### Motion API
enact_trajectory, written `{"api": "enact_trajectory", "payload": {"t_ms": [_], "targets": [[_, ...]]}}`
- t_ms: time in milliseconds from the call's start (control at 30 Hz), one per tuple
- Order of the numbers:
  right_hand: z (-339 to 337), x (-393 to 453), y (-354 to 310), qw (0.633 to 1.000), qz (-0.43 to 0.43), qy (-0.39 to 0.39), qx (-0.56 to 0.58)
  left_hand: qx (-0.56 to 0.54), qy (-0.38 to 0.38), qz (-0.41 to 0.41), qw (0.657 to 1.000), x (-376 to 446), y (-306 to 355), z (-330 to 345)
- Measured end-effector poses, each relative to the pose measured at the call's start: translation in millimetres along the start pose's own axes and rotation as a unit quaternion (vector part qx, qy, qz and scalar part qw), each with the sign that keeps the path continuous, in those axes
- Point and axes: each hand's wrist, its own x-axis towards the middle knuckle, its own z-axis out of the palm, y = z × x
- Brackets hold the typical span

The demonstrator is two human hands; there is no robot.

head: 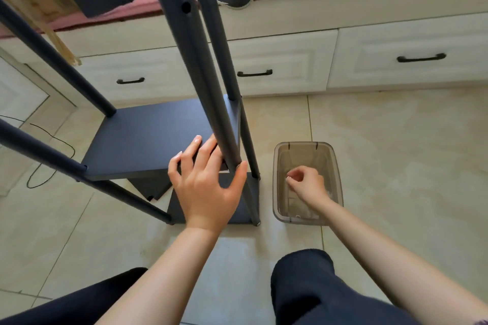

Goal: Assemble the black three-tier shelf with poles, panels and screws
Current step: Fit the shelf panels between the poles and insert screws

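head cam | worn high, looks forward-down | near shelf (158, 137) and floor (396, 153) | wide-angle

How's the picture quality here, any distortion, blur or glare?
Head view: wide-angle bending curves the drawer fronts and splays the poles; soft even daylight, faint sheen on the floor tiles; both hands sharp, the small item pinched by the right hand too tiny to identify.

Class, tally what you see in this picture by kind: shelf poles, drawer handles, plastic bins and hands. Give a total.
Shelf poles: 4
Drawer handles: 3
Plastic bins: 1
Hands: 2, left hand and right hand
Total: 10
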Motion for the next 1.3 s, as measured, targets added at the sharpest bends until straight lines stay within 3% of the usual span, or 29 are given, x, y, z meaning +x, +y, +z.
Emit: {"api": "enact_trajectory", "payload": {"t_ms": [300,433,733,967,1300], "targets": [[4.3,-72.3,-82.9,0.974,-0.050,-0.074,0.210,0.016,-0.169,-0.056,0.984,9.2,0.6,-27.0],[15.8,-85.4,-107.2,0.972,-0.039,-0.073,0.218,0.025,-0.213,-0.069,0.974,12.6,2.5,-34.3],[33.2,-88.8,-124.6,0.980,-0.058,-0.080,0.173,-0.004,-0.209,-0.084,0.974,5.9,-3.9,-46.8],[51.0,-90.2,-144.5,0.967,-0.081,-0.097,0.221,-0.005,-0.189,-0.078,0.979,12.8,-23.0,-59.8],[70.1,-91.9,-190.8,0.955,-0.172,-0.121,0.210,-0.148,-0.125,-0.189,0.963,34.0,-49.6,-97.8]]}}
